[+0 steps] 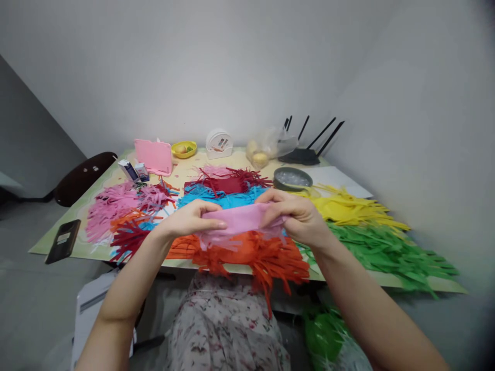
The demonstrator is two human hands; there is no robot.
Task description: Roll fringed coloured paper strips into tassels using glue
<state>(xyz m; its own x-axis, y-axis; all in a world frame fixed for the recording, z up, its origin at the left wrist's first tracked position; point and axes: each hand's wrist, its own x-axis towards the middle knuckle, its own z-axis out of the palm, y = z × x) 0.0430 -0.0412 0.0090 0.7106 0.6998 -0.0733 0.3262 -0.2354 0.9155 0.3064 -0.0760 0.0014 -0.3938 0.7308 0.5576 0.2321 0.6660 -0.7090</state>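
A strip of pink fringed material (242, 219) is stretched between my two hands, above the front of the table. My left hand (193, 217) pinches its left end, thumb on top. At the other end, my right hand (292, 214) grips the pink material with bent fingers. Orange fringed material (247, 255) lies just beneath and hangs over the table's front edge. Behind my hands are blue (228, 198) and dark red (232, 184) fringed pieces.
Pink fringes (112, 206) and a phone (64, 240) lie left. Yellow (344, 206) and green fringes (381, 252) are right. Farther back stand a pink tablet case (154, 156), a yellow dish (184, 149), a round bowl (293, 179) and a black router (299, 156).
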